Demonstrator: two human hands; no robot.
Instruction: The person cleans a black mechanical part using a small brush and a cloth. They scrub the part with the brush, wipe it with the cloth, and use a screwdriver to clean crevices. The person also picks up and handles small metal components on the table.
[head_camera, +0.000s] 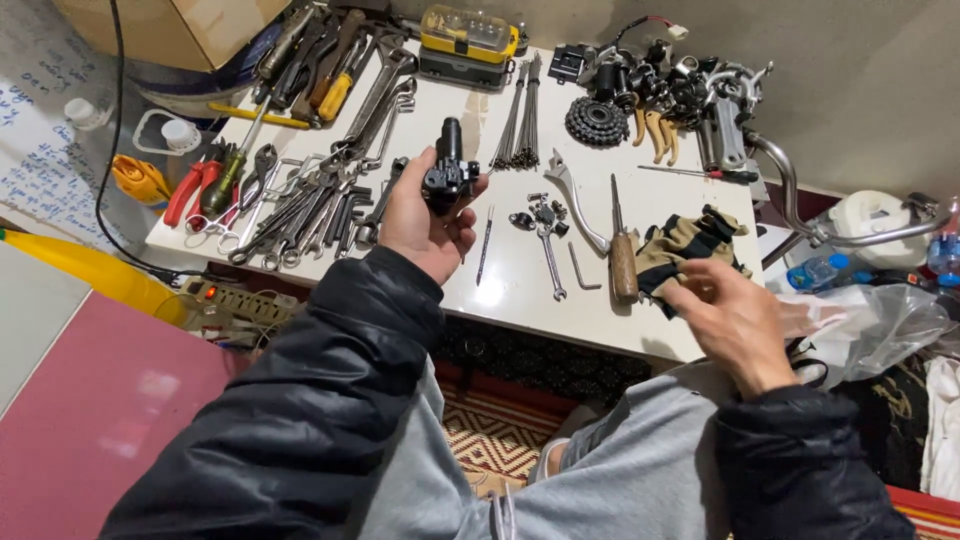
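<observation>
The left hand (425, 225) is closed around a small black brake-lever clamp body (447, 178), raised above the white desk (520, 290); better kept steady and turned toward the light. The right hand (735, 320) hovers empty, fingers loose, beside the one pair of tan work gloves (685, 250). One wooden-handled screwdriver (622, 255), one silver brake lever (570, 195), one freewheel cog (596, 121)

A black part (447, 176), tan-and-black gloves (690, 248) on a white table (520, 290), a yellow-lidded case (468, 36), red-handled pliers (192, 187).
</observation>
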